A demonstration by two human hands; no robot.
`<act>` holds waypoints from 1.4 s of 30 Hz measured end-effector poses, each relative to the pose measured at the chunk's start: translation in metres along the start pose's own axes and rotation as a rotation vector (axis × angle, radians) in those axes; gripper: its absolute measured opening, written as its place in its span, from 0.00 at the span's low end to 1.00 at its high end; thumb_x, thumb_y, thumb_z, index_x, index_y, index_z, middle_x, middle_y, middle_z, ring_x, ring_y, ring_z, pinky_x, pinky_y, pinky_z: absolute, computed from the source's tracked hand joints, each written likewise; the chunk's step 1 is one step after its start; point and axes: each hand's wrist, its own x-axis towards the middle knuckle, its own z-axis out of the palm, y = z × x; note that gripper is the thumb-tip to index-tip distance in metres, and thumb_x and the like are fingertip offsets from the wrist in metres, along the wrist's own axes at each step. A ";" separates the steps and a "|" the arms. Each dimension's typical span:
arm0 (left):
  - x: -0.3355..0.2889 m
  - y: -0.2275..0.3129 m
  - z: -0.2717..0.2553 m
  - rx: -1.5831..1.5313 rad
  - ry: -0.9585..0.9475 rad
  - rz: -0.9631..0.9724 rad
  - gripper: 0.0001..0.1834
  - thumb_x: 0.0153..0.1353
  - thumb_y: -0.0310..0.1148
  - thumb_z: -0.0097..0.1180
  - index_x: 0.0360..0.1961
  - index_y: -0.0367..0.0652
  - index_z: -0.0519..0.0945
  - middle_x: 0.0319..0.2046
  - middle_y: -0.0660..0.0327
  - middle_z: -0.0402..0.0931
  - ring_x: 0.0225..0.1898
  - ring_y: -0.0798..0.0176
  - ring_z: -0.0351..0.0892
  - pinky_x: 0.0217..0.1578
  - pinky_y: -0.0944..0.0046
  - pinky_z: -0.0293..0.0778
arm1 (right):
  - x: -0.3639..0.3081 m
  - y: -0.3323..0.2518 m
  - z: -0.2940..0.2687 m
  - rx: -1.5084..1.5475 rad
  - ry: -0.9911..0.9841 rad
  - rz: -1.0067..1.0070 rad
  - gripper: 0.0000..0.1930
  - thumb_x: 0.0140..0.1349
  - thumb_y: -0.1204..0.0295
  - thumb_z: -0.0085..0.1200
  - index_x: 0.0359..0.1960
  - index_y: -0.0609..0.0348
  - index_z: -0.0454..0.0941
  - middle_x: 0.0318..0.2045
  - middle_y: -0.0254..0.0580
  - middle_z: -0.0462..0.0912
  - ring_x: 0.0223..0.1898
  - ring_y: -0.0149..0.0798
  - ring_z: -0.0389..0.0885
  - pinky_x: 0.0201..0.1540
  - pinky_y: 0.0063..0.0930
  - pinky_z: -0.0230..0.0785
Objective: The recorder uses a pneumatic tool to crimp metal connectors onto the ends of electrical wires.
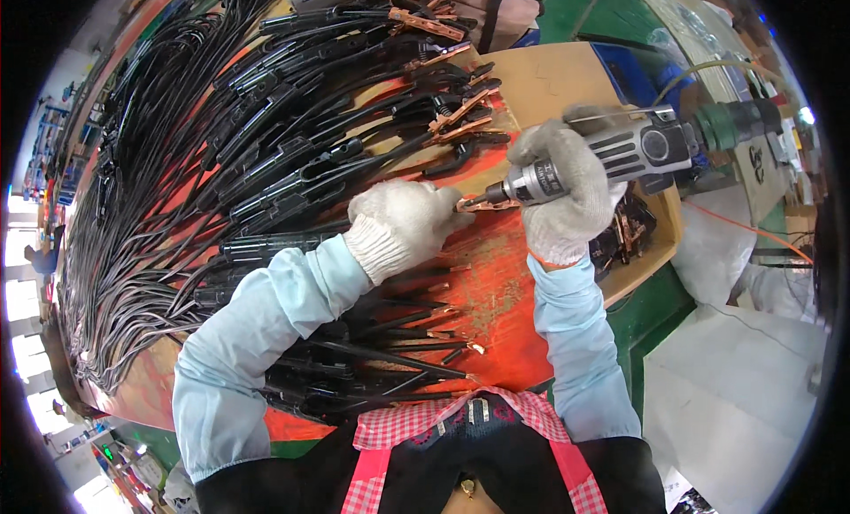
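**Driver tip on a copper clamp at the orange worktop**

The orange worktop (496,275) fills most of my view, and nearly all its left and upper part lies under a great heap of black cables (177,204) fitted with black-handled, copper-jawed clamps. To my right a cardboard box (549,80) stands at the worktop's edge, with more copper clamps in its near corner. My right hand (567,204), in a white knit glove, is wrapped fully around the grey and black power screwdriver (620,151), which lies nearly level with its tip pointing left. My left hand (403,217), gloved the same, is curled shut over one copper clamp (469,206), pressing it onto the worktop; the driver's tip touches that clamp just beside my fingers. Fine metal shavings (487,306) are scattered on the worktop below
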 end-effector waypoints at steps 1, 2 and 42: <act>0.000 -0.001 0.000 -0.004 0.019 0.023 0.22 0.69 0.54 0.49 0.40 0.46 0.83 0.34 0.53 0.85 0.39 0.46 0.85 0.35 0.45 0.80 | 0.000 -0.001 -0.001 0.028 -0.007 -0.008 0.13 0.59 0.75 0.58 0.44 0.70 0.75 0.25 0.52 0.80 0.25 0.44 0.80 0.25 0.35 0.73; 0.000 -0.002 0.003 -0.008 0.054 0.031 0.22 0.68 0.55 0.51 0.39 0.47 0.83 0.32 0.53 0.84 0.37 0.46 0.85 0.34 0.46 0.80 | 0.000 -0.001 -0.002 0.056 -0.014 -0.016 0.14 0.59 0.75 0.58 0.44 0.70 0.74 0.25 0.51 0.80 0.24 0.44 0.80 0.25 0.34 0.72; 0.002 0.001 0.013 0.028 0.095 -0.043 0.19 0.66 0.56 0.54 0.45 0.57 0.84 0.30 0.54 0.84 0.35 0.46 0.86 0.33 0.46 0.80 | -0.018 0.000 -0.002 0.179 -0.162 0.109 0.19 0.63 0.73 0.53 0.56 0.63 0.73 0.40 0.55 0.82 0.34 0.49 0.84 0.32 0.41 0.78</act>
